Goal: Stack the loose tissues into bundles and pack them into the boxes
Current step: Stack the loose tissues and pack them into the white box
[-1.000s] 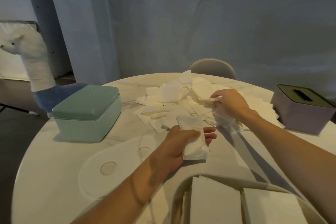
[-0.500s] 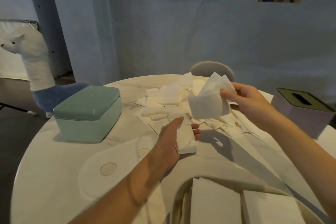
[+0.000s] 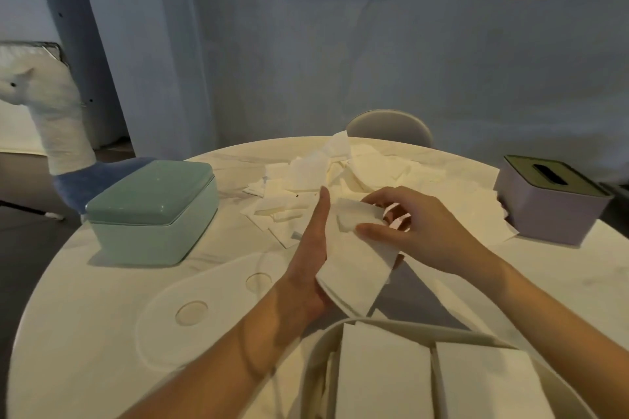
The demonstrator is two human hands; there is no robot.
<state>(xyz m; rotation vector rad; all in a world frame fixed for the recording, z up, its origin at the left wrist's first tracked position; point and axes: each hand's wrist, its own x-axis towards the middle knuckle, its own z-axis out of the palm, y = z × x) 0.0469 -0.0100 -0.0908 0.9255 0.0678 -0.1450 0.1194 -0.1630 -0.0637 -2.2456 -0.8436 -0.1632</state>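
A heap of loose white tissues (image 3: 343,180) lies across the far middle of the round white table (image 3: 85,316). My left hand (image 3: 311,248) holds a small bundle of tissues (image 3: 354,269) above the table, its thumb straight up along the bundle's left side. My right hand (image 3: 412,228) pinches a single tissue (image 3: 357,218) and lays it on top of that bundle. A closed green box (image 3: 153,211) stands at the left. A lilac box with a slotted olive lid (image 3: 551,201) stands at the right. An open white box (image 3: 425,374) at the near edge holds two stacked bundles.
A flat white lid with round dimples (image 3: 204,309) lies on the table in front of the green box. A chair back (image 3: 389,127) shows behind the table's far edge. A white and blue plush animal (image 3: 58,133) stands off the table at the left.
My right hand lifted a tissue from the heap, then brought it down onto the bundle. My left hand turned the bundle more upright and nearer to me.
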